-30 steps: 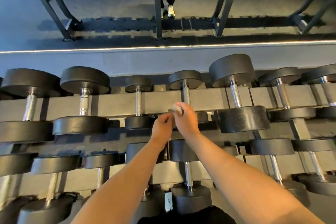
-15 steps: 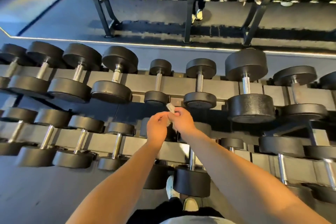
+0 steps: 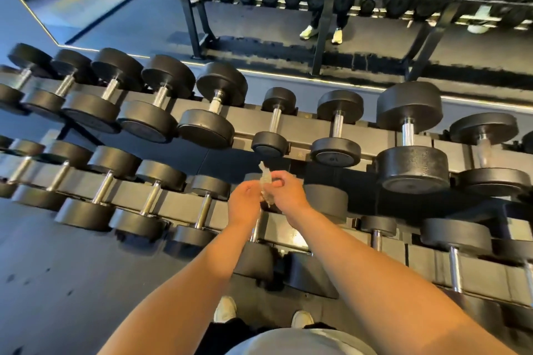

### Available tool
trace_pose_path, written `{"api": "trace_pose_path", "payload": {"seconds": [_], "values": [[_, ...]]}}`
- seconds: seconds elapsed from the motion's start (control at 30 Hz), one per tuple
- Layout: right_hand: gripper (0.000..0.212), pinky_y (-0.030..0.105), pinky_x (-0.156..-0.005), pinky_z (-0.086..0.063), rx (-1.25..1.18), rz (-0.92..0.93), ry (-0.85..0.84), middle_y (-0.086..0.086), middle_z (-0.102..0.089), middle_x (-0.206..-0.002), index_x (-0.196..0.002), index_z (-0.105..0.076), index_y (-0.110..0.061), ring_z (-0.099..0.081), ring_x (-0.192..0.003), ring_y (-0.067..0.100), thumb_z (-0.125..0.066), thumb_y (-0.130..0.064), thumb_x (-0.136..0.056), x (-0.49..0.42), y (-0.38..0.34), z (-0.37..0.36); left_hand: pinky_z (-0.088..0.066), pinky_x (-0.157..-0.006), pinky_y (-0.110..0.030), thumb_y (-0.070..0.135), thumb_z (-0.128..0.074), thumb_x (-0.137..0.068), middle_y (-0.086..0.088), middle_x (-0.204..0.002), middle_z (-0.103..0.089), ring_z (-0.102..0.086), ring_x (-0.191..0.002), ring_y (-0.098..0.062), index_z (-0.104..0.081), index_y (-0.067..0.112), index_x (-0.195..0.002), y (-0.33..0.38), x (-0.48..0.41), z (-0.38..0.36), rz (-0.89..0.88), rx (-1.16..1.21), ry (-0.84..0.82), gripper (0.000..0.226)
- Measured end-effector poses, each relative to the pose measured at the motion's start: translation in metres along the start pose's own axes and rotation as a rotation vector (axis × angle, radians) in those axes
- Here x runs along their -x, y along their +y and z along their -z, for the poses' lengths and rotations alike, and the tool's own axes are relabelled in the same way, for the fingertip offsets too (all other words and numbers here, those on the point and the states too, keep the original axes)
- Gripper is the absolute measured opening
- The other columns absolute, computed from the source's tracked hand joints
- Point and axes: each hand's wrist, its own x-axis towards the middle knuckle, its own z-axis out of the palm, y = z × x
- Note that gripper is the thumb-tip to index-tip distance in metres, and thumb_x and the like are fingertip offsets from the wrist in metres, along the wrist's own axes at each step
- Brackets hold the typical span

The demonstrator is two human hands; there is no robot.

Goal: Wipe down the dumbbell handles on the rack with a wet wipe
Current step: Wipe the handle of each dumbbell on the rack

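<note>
A small crumpled wet wipe [image 3: 264, 180] sits between my two hands in front of the dumbbell rack [image 3: 294, 121]. My left hand [image 3: 245, 200] and my right hand [image 3: 288, 190] both pinch it, held just below the upper row and over the lower row. Straight above the wipe stands a small dumbbell with a chrome handle [image 3: 275, 119], and another small one [image 3: 337, 125] is to its right. A lower-row chrome handle [image 3: 255, 228] shows partly under my left wrist. Neither hand touches a dumbbell.
Larger dumbbells fill both rows left [image 3: 161, 101] and right [image 3: 409, 135]. A mirror behind the rack reflects a second rack [image 3: 317, 6] and a person's legs and light shoes [image 3: 320, 33]. My own shoes [image 3: 226, 310] stand on dark floor [image 3: 57, 282] at the rack's foot.
The view has swung left and pulled back, showing more dumbbells on the left. My hands have come off the upper handle and dropped lower, still holding the wipe, which now looks spread out.
</note>
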Motion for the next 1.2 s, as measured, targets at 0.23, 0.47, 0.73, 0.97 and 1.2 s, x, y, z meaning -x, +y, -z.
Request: {"api": "trace_pose_path", "payload": {"seconds": [0.23, 0.47, 0.73, 0.97, 1.2], "values": [[0.015, 0.024, -0.074, -0.048, -0.031, 0.038, 0.182, -0.003, -0.063, -0.102, -0.107, -0.065, -0.023, -0.06, -0.094, 0.013, -0.058, -0.014, -0.097, -0.012, -0.024, -0.076, -0.047, -0.071, -0.034, 0.02, -0.049, -0.099, -0.004, -0.09, -0.065, -0.059, -0.083, -0.014, -0.071, 0.021, -0.092, -0.013, -0.037, 0.066, -0.074, -0.005, -0.122, 0.023], [0.013, 0.03, -0.078, -0.054, -0.175, 0.043, 0.235, -0.002, -0.066, -0.099, -0.103, -0.06, -0.029, -0.063, -0.092, 0.015, -0.057, -0.017, -0.1, -0.03, -0.049, -0.134, -0.048, -0.077, -0.022, 0.025, -0.06, -0.098, 0.002, -0.118, -0.06, -0.061, -0.106, -0.013, -0.052, 0.026, -0.131, -0.009, -0.076, 0.119, -0.002, 0.096, -0.195, 0.034], [0.027, 0.017, -0.063, -0.042, -0.167, 0.049, 0.362, -0.007, -0.056, -0.096, -0.125, -0.049, -0.023, -0.056, -0.086, 0.007, -0.047, -0.008, -0.102, -0.058, -0.057, -0.132, -0.047, -0.075, -0.025, 0.027, -0.059, -0.099, 0.003, -0.098, -0.064, -0.06, -0.088, -0.011, -0.063, 0.029, -0.092, 0.001, -0.11, 0.119, -0.058, 0.037, -0.212, 0.008], [0.023, 0.033, -0.079, -0.052, -0.071, 0.062, 0.528, 0.012, -0.058, -0.104, -0.093, -0.058, -0.02, -0.06, -0.093, 0.026, -0.049, 0.001, -0.093, -0.12, -0.051, -0.107, -0.045, -0.071, -0.027, 0.008, -0.06, -0.09, -0.003, -0.091, -0.058, -0.055, -0.08, -0.015, -0.059, 0.013, -0.094, 0.016, -0.158, 0.084, -0.006, -0.027, -0.26, 0.006], [0.024, 0.014, -0.074, -0.047, -0.057, -0.021, 0.542, 0.006, -0.06, -0.111, -0.096, -0.064, -0.022, -0.057, -0.091, 0.013, -0.048, -0.005, -0.097, -0.186, -0.038, -0.06, -0.055, -0.085, -0.035, 0.014, -0.056, -0.097, -0.004, -0.107, -0.065, -0.064, -0.099, -0.022, -0.062, 0.022, -0.108, 0.026, -0.232, 0.021, 0.008, -0.04, -0.204, 0.015]]}}
